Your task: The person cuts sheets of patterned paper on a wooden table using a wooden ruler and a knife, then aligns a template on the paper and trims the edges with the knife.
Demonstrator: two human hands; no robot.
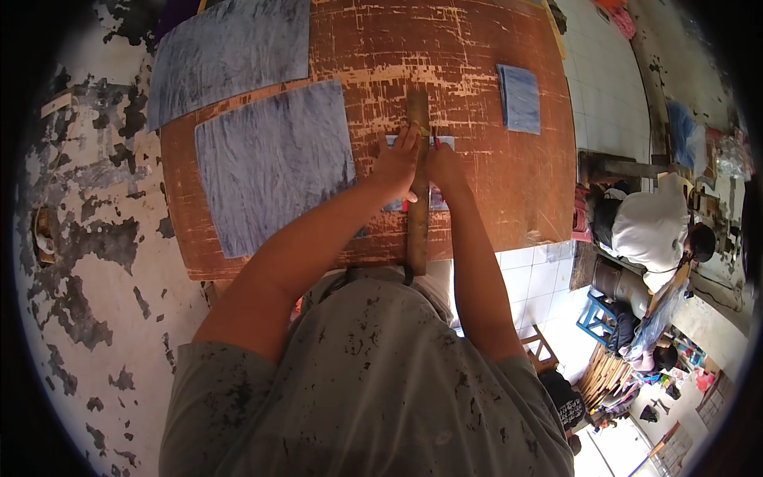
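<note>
A long wooden ruler [418, 230] lies lengthwise across a small grey-blue cloth piece [439, 200] on the scratched brown tabletop [509, 191]. My left hand [396, 165] lies on the ruler with its fingers stretched out, pressing it down. Along the ruler's right edge, my right hand [447, 167] is closed round a slim red tool [435, 141]. Its tip is too small to make out, so I cannot tell whether it is a cutter or a pen. Both hands hide much of the small piece.
To the left lies a large grey-blue streaked sheet [274, 163], with another sheet [238, 52] beyond it. A small folded stack of similar cloth [519, 98] rests on the right. Other people, one in a white shirt [652, 222], sit off to the right near a blue stool [596, 318].
</note>
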